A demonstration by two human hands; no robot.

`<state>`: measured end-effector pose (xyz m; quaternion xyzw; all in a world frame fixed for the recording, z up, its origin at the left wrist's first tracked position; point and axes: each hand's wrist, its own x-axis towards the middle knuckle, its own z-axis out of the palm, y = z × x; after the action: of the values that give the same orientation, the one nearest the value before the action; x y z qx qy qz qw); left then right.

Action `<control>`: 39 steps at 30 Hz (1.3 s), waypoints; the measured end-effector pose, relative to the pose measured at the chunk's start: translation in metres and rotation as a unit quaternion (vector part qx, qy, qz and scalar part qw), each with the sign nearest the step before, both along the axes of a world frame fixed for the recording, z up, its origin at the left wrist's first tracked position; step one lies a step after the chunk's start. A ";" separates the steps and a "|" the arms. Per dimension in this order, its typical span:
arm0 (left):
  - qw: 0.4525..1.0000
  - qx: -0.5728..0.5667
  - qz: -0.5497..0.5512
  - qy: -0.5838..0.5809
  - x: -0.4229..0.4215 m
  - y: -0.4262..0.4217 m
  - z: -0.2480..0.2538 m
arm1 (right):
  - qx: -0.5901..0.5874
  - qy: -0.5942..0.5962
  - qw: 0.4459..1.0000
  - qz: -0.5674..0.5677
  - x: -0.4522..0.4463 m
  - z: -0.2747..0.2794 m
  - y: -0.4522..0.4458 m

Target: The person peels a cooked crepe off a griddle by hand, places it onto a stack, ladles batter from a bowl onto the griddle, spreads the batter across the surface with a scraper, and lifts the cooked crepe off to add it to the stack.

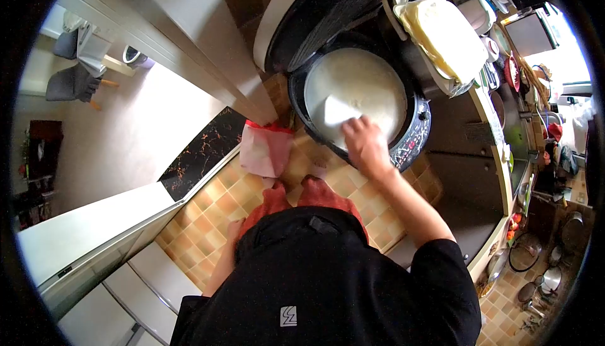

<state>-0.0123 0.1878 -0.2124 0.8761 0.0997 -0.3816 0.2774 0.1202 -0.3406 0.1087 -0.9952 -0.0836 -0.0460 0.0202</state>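
The lid (334, 21) of the black cooker (298, 91) was seen raised and tipped back, and the round pan inside was found covered almost wall to wall by a pale layer (378, 78). Spreading was judged to be largely done, since no bare patch could be made out, though whether the layer was wet or set could not be told. A flat white piece (337, 109) was held over the near part of the pan by the right hand (367, 144), its fingers curled in and closed on the edge; whether the layer was being touched could not be told. The left hand (236, 227) was held low beside the red trousers (271, 201), partly hidden by the black shirt (315, 270), so its opening and any hold could not be told. To the right of the cooker, a stack (441, 34) of pale, limp sheets was borne on a tray (399, 24). With the layer lying in the pan, its removal was judged not yet done. A pink bag (266, 150) was seen near the feet.
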 end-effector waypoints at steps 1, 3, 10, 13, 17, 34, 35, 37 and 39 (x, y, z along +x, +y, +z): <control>1.000 0.002 0.003 0.010 -0.002 0.002 -0.004 | 0.009 0.014 1.000 -0.003 -0.008 0.008 0.005; 1.000 -0.010 -0.019 0.002 -0.014 0.012 -0.021 | -0.009 0.004 0.999 -0.039 -0.006 0.023 -0.001; 0.993 -0.037 -0.107 0.044 -0.008 0.009 -0.014 | -0.028 -0.131 0.975 -0.179 0.033 -0.006 -0.069; 0.989 -0.005 -0.134 0.054 0.005 0.005 0.007 | -0.068 -0.005 0.995 -0.075 -0.001 -0.003 -0.010; 0.989 0.002 -0.138 0.049 -0.001 0.010 -0.008 | 0.012 -0.001 1.000 -0.026 -0.012 0.024 0.008; 0.998 -0.012 -0.055 0.027 0.033 0.013 -0.003 | 0.146 -0.180 0.967 -0.103 -0.015 0.049 0.025; 0.998 -0.005 -0.050 0.035 0.038 0.012 0.000 | 0.136 -0.221 0.954 -0.151 -0.014 0.056 0.017; 0.998 -0.002 -0.046 0.045 0.048 0.010 0.001 | 0.235 -0.296 0.900 -0.219 -0.025 0.062 0.000; 0.998 -0.012 -0.048 0.048 0.056 0.014 -0.004 | 0.309 -0.338 0.840 -0.291 -0.038 0.079 -0.002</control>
<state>0.0435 0.2015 -0.2162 0.8573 0.0661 -0.4370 0.2639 0.0818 -0.3422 0.1876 -0.8385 0.2265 -0.4071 0.2826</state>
